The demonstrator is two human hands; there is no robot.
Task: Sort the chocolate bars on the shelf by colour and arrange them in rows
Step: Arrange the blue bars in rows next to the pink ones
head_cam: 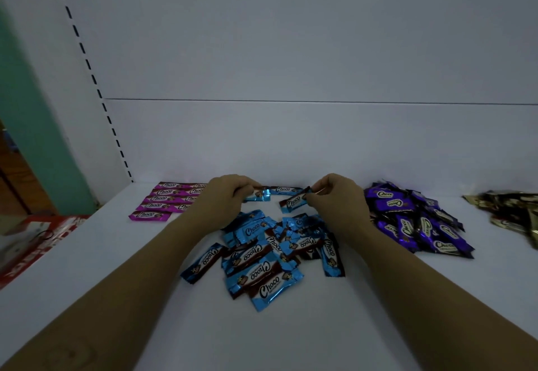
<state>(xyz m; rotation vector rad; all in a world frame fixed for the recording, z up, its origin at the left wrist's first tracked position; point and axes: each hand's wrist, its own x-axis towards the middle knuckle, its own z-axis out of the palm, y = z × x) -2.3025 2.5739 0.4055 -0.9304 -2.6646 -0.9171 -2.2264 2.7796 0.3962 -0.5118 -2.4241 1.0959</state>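
A loose pile of blue chocolate bars (pixel 262 254) lies on the white shelf (pixel 291 335) between my forearms. My left hand (pixel 224 199) pinches one blue bar (pixel 257 196) near the back wall. Beside it my right hand (pixel 337 199) pinches another blue bar (pixel 294 202) by its end, tilted. One more blue bar (pixel 283 189) lies flat against the back between the hands. Pink bars (pixel 171 200) lie in neat rows at the back left. A heap of purple bars (pixel 413 219) sits at the right, and gold bars (pixel 512 210) at the far right.
The shelf's white back panel (pixel 291 137) rises just behind the bars, with a slotted upright (pixel 116 137) at the left. A red and white box (pixel 35 239) stands below the shelf's left edge. Bare shelf surface lies in front of the blue pile.
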